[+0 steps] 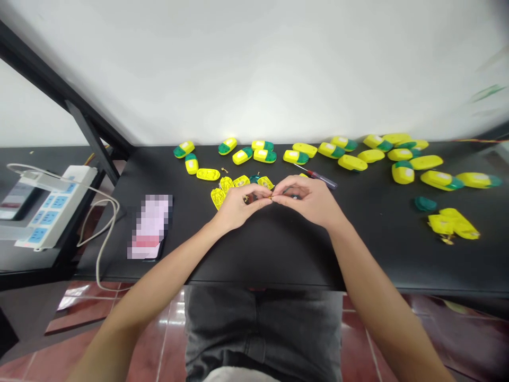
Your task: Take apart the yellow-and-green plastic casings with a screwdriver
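My left hand (240,205) and my right hand (304,196) meet over the middle of the black table, fingertips pinched together. Between them is a tiny brass-coloured piece (271,198), mostly covered by the fingers; its kind is too small to make out. Just behind the hands lie opened yellow plastic shells (226,184) with their ribbed insides showing, and a dark green cover (254,179). A screwdriver (322,179) with a dark translucent handle rests beyond my right hand.
Yellow-and-green plastic cases (264,155) line the table's back edge by the white wall. More yellow shells (453,223) and a green cover (425,203) lie at right. A phone (150,227) is at left, near a power strip (59,207) and its white cable (99,254).
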### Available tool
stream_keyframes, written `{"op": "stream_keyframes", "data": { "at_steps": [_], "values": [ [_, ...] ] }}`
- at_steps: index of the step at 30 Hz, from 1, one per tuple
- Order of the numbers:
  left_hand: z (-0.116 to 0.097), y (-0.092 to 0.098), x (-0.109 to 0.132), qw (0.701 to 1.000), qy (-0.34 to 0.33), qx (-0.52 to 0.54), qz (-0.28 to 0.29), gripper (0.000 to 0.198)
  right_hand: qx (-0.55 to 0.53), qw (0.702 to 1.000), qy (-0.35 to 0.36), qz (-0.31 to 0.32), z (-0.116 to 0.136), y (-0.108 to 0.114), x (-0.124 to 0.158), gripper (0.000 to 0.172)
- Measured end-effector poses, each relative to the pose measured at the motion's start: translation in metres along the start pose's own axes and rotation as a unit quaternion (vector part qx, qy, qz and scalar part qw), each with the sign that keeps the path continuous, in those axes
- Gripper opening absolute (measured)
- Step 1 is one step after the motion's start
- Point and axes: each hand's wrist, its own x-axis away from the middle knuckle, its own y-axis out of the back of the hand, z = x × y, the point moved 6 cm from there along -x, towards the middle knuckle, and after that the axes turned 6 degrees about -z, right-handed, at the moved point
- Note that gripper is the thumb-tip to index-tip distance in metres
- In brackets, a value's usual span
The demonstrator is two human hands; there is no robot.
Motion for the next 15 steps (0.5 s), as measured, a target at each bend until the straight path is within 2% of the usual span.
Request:
{"op": "stream_keyframes", "data": {
  "at_steps": [6, 15],
  "values": [
    [-0.002, -0.006, 0.003, 0.999, 0.002, -0.030, 0.030, 0.018, 0.039, 0.998, -0.018, 0.045, 0.002, 0.002, 0.002, 0.022],
    [-0.005, -0.010, 0.004, 0.996, -0.047, -0.067, 0.046, 0.015, -0.043, 0.988, -0.111, 0.103, -0.014, 0.001, 0.003, 0.028]
  ]
}}
